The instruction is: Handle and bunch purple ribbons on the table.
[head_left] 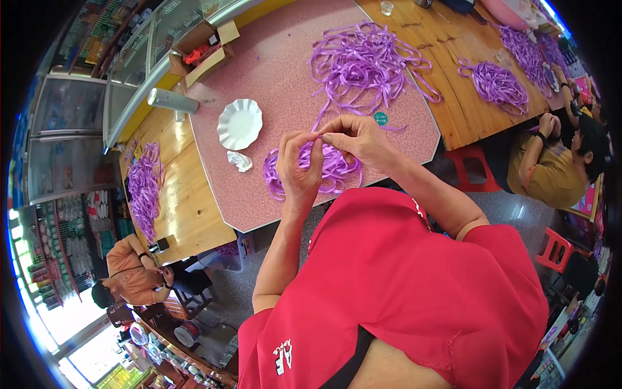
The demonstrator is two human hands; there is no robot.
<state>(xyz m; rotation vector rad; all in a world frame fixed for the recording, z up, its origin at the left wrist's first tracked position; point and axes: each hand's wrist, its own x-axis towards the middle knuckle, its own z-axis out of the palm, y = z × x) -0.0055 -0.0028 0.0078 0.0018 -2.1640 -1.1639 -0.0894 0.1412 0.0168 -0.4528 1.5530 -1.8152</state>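
Observation:
My left hand [300, 162] and my right hand [357, 139] meet above the table, fingertips pinched close together on a purple ribbon [317, 123]. Part of that ribbon runs up from my fingers toward a large tangled heap of purple ribbon [363, 65] farther back. Below and behind my hands lies a smaller pile of purple ribbon [337, 172], partly hidden by them. What exactly sits between the fingertips is too small to make out.
A white scalloped plate [240, 124], a crumpled wrapper [240, 161], a grey-green flask [173, 101] and an open cardboard box [206, 52] stand left on the pink table [259, 201]. Co-workers sit at left [133, 272] and right [551, 162], by more ribbon piles [146, 188]. A red stool [472, 170] is at right.

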